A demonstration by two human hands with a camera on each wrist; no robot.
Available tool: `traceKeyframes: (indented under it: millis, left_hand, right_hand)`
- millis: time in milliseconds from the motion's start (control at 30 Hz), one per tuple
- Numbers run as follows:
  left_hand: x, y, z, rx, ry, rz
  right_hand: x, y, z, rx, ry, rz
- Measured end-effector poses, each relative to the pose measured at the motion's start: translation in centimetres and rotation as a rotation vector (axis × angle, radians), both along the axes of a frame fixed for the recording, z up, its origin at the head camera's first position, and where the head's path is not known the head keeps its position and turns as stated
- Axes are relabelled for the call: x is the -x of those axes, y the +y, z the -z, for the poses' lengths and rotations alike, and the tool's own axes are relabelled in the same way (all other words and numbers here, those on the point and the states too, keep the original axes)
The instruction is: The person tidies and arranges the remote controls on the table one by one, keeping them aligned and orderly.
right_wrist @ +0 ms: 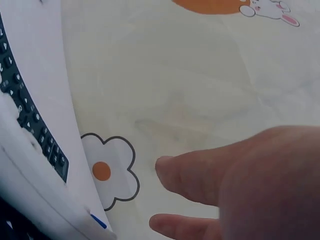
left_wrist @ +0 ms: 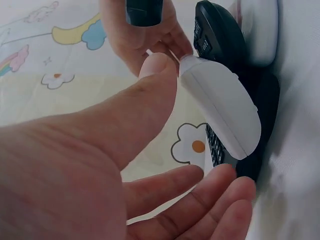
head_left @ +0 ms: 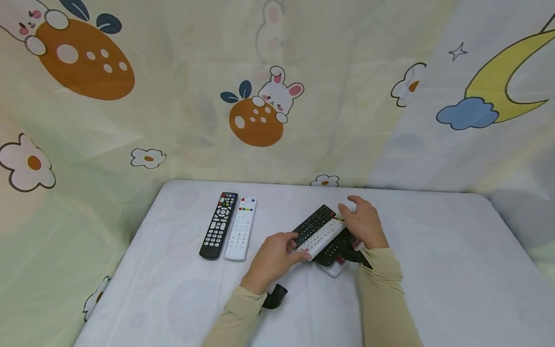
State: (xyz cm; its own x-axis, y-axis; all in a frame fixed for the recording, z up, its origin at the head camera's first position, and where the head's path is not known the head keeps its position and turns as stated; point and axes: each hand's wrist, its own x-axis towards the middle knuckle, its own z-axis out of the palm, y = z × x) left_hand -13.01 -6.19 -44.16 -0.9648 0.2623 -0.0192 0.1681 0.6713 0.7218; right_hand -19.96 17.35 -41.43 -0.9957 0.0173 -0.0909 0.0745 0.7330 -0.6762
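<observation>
Far left on the table (head_left: 173, 289), a black remote (head_left: 218, 225) and white remote (head_left: 242, 228) lie side by side. At centre, a white-backed remote (head_left: 322, 236) is pinched at its near end by the left hand (head_left: 273, 258) and at its far end by the right hand (head_left: 364, 224), above a remote pile (head_left: 336, 253).

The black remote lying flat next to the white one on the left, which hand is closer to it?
Left. The left hand is just right of that black remote; the right hand is farther right, past the remote pile.

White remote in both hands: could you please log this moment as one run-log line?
left hand grips white remote near end | right hand holds far end | remote pile beneath | black-and-white pair left on table
</observation>
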Motion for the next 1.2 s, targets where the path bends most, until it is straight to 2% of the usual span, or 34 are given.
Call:
traceKeyframes:
  millis: [267,400,633,867,1200]
  left_hand:
    - [0.00,0.33,0.24,0.015,-0.036,0.010]
    - [0.03,0.43,0.40,0.035,-0.046,0.030]
    - [0.10,0.49,0.61,0.017,-0.041,0.060]
    - [0.14,0.54,0.70,-0.002,-0.018,0.051]
    - [0.17,0.40,0.78,0.000,0.001,0.048]
  right_hand:
    - [0.10,0.49,0.05,-0.022,-0.104,-0.002]
    - [0.11,0.61,-0.02,-0.030,-0.127,0.003]
    - [-0.05,0.70,-0.20,-0.051,-0.135,-0.009]
    - [-0.04,0.67,-0.51,-0.065,-0.152,-0.021]
    - [0.06,0.06,-0.37,-0.065,-0.097,-0.004]
